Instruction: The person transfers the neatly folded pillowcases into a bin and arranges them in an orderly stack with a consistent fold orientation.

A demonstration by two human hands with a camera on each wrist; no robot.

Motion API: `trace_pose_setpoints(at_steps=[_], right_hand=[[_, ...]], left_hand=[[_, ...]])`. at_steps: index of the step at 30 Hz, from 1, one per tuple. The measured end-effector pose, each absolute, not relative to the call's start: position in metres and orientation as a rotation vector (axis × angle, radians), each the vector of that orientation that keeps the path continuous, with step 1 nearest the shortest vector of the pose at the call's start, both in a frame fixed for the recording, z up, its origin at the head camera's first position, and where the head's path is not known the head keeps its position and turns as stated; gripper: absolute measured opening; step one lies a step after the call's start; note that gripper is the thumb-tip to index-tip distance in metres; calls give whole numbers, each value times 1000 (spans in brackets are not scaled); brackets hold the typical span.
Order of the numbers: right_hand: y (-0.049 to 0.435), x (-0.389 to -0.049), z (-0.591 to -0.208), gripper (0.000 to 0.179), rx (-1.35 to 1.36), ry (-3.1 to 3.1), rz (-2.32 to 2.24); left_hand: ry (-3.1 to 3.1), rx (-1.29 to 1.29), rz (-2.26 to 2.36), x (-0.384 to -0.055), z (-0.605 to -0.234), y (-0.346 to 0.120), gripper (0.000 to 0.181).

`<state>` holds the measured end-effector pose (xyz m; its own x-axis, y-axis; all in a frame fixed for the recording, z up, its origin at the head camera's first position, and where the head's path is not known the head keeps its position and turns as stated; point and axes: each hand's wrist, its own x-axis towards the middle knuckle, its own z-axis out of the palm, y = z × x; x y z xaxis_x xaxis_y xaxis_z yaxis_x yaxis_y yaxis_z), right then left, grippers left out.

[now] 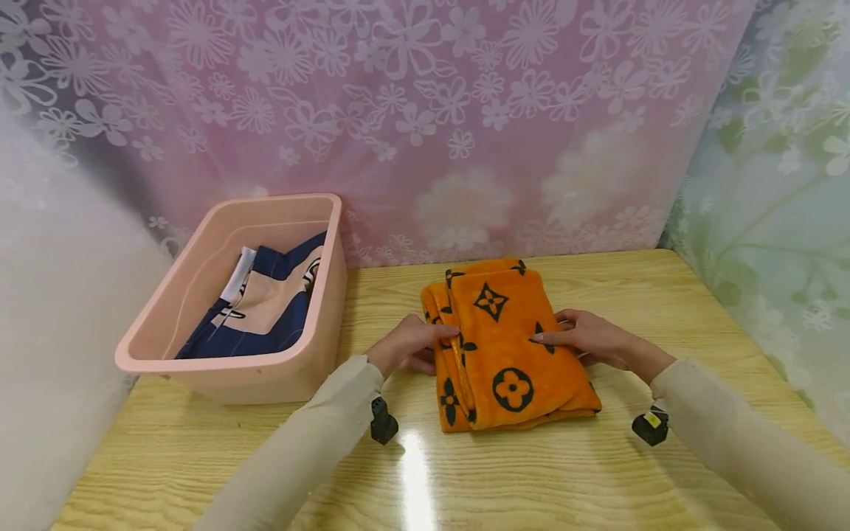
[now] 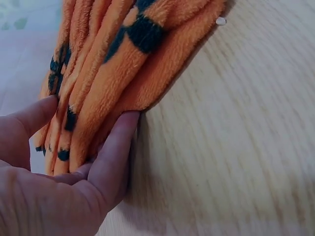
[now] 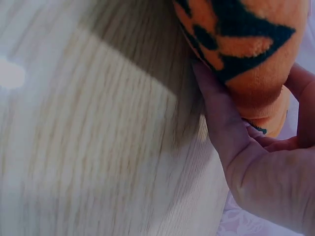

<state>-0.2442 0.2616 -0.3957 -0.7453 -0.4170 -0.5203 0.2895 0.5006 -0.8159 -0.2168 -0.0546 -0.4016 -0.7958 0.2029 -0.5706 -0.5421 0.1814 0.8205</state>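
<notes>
A folded orange blanket (image 1: 511, 339) with dark flower and star shapes lies on the wooden table, its plush layers stacked. My left hand (image 1: 413, 344) grips its left side, thumb on top and fingers tucked under the edge. In the left wrist view, that hand (image 2: 74, 172) holds several gathered layers of the blanket (image 2: 113, 64). On the opposite side my right hand (image 1: 591, 339) holds the edge, thumb above and fingers beneath. The right wrist view has this hand (image 3: 256, 162) around the rounded fold of the blanket (image 3: 261, 93); some fingertips are hidden.
A pink plastic tub (image 1: 322, 324) stands at the left of the table (image 1: 372, 479), with a folded navy and beige cloth (image 1: 265, 302) inside. Behind the table hangs a pink floral curtain (image 1: 412, 162), and a pale green floral one (image 1: 777, 192) hangs at the right.
</notes>
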Motion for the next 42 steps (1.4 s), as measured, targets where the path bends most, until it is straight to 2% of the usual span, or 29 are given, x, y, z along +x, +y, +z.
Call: trace_pose_setpoints(at_steps=[10,15,20,27,36,42], right_hand=[[269,-254,-385,87,-80,2028,-1256],[275,-260,-385,80,-31,1919,-1328],[274,-264,-392,74,26,1822,-1383],[267,-267,-399,72,48,1762,-1418],[263,-261,-400,66,39,1726,-1462],[262,-255,-395,68,10,1758,-1463]], left_hand=[[1909,-274,1708,-213,-400,-56,35],[1864,-255,1746,-211,-400,-52,40],[1828,-287,1789,-209,-403,-49,53],[1906,-255,1793,-208,-405,-45,49],[1999,-280,1788,-209,-407,-42,64],[2058,-256,1763,-208,-407,-42,66]])
